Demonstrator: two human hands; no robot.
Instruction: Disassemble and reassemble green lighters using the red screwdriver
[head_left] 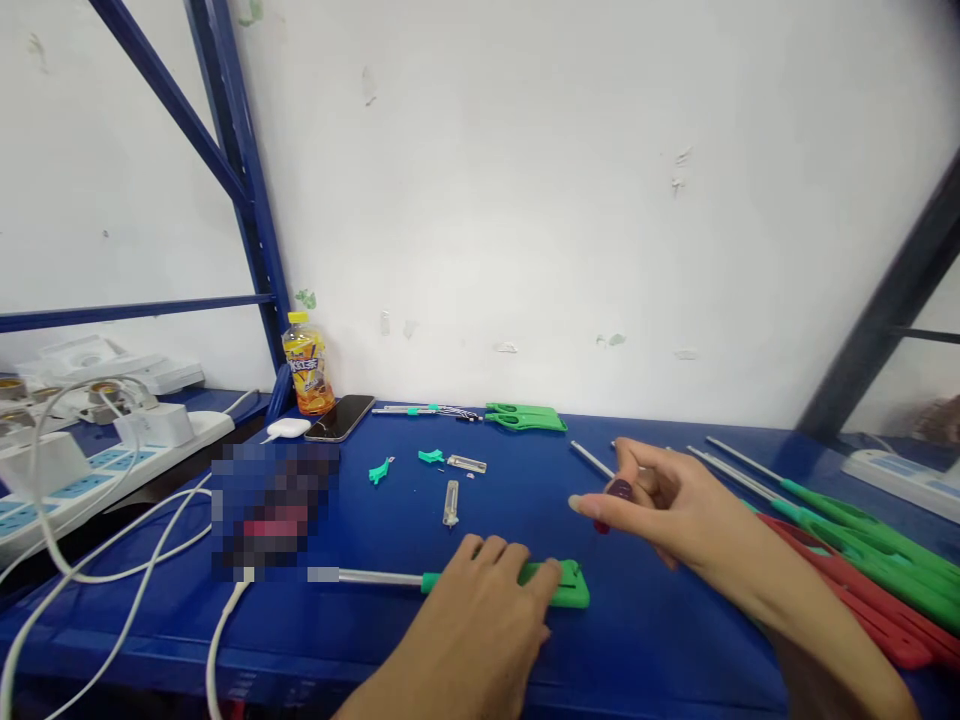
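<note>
Left hand (487, 620) closest to the lens, so I log it first. Head view, my only feed: its fingers are together-ish and curled down over the green-handled tool (577, 588), thumb tucked on the near side, handle held beneath them. Tool lies flat near the front of the blue table (645, 640). Long axis runs side to side, metal rod toward my left, butt of the handle poking out just right of the fingers. Rod's far tip is masked; can't read it.

Right hand (675, 505) raised beyond and to the right of that butt end, apart from it, fingers facing left. Thumb and fingers pinched narrow on a dark red piece (619, 490), partly hidden; can't say what it is. Key relation as I judge it: the handle's butt sits between the hands, to the left and nearer me than the pinch; left hand is the nearer, already on it.

Farther out, ahead of the left hand: two small metal frames (451, 503) (466, 464) and two teal clips (380, 471) (430, 457), loose. Right edge: more green (855, 520) and red handles (840, 575), laid slantwise.
</note>
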